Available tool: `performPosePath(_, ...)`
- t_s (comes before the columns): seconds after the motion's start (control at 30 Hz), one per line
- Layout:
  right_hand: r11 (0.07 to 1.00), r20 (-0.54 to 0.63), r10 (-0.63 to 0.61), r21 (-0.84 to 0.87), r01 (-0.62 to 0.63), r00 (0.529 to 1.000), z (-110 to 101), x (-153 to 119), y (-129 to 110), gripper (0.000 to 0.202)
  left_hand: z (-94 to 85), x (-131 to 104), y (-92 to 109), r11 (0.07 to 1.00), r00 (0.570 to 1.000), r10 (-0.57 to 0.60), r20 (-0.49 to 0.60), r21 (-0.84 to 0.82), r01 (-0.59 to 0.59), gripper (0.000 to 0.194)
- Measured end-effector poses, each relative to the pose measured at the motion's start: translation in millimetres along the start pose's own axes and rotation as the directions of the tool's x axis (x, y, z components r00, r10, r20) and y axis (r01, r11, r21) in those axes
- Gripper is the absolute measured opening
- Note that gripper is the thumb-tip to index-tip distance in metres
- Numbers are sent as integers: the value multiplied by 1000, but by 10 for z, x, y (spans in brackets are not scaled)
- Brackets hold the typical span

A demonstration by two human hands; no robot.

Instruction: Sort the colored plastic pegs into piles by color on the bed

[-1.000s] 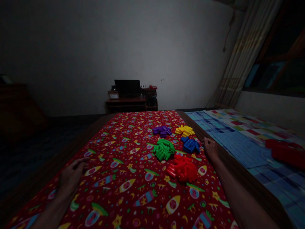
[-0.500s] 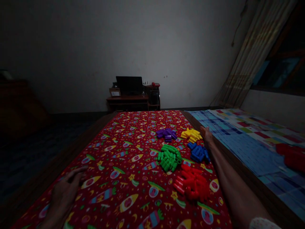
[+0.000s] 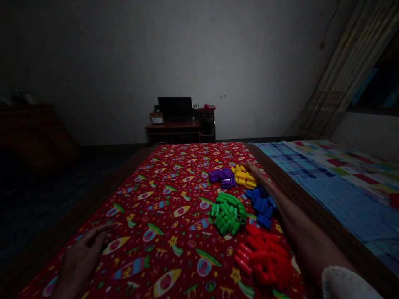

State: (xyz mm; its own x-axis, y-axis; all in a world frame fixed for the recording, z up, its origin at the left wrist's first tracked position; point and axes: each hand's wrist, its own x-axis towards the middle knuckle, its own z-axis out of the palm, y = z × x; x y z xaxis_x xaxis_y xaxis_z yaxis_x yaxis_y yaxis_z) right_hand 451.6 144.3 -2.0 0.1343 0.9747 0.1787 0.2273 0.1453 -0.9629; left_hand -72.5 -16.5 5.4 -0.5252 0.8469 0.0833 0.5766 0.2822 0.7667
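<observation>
My right hand [image 3: 256,172] reaches far across the red patterned cloth [image 3: 168,187], its fingers extended along the right side of a pile of yellow plastic building pieces [image 3: 243,177]. The fingers partly hide behind that pile, which touches a purple pile [image 3: 222,177] on its left. Blue pieces [image 3: 262,205] lie by my right forearm. Closer to me are a green pile [image 3: 229,214] of tube-like pieces and a red pile [image 3: 264,257]. My left hand [image 3: 82,253] rests on the cloth at the left, fingers loosely stretched, holding nothing.
Past the far end of the cloth, a small desk [image 3: 174,126] with a dark monitor [image 3: 175,109] stands against the wall. On the right lies bedding with a blue checked sheet [image 3: 311,187]. A brown cabinet [image 3: 34,133] is at the left, and a curtain [image 3: 339,70] hangs at the right.
My right hand has moved left, and the yellow pieces have slid left with it against the purple ones. My left hand stays in place. The view has shifted slightly.
</observation>
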Motion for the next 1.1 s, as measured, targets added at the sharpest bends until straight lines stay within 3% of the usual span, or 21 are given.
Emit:
performPosePath(0.07, 991, 201, 45, 113, -69, 979, 182, 6, -80, 64, -5, -27, 43, 1000, 1000, -3, -16, -21, 3, 31)
performPosePath(0.13, 981, 312, 47, 164, -102, 949, 360, 3, -151, 62, -4, -42, 73, 999, 1000, -5, -18, -35, 4, 30)
performPosePath(0.4, 978, 519, 62, 140, -156, 852, 1193, -30, -358, 62, 12, -56, 85, 995, 998, 60, -2, -75, -60, 32)
performPosePath(0.5, 989, 619, 9, 113, -100, 786, 1494, -151, -473, 63, 14, -73, 84, 997, 998, 66, 9, -50, -66, 31)
performPosePath(0.6, 993, 678, -97, 121, 20, 729, 1590, -307, -666, 65, 25, -92, 77, 997, 997, 71, 26, -45, -70, 32)
performPosePath(0.67, 986, 622, -159, 131, 99, 767, 1458, -395, -800, 67, 37, -100, 56, 996, 997, 70, 39, -53, -68, 33)
performPosePath(0.77, 984, 450, -172, 31, 178, 876, 940, -575, -862, 69, 52, -100, 2, 996, 995, 80, 67, -52, -77, 34)
performPosePath(0.87, 963, 273, -108, -210, 169, 956, 220, -995, -657, 67, 81, -99, -28, 987, 985, 158, 68, -43, -155, 33)
performPosePath(0.93, 938, 156, -44, -334, 95, 987, -194, -1418, -424, 65, 135, -144, 15, 951, 951, 309, 10, -11, -309, 31)
performPosePath(1.0, 926, 68, -16, -374, 40, 998, -443, -1855, -203, 62, 231, -286, 141, 841, 840, 541, -49, 43, -539, 29)
performPosePath(1.07, 932, 46, -28, -359, 43, 999, -494, -2189, -60, 60, 366, -568, 355, 647, 647, 762, -19, 46, -761, 29)
performPosePath(1.1, 938, 38, -33, -345, 45, 999, -449, -2292, -25, 61, 442, -762, 488, 527, 527, 849, 35, 4, -850, 31)
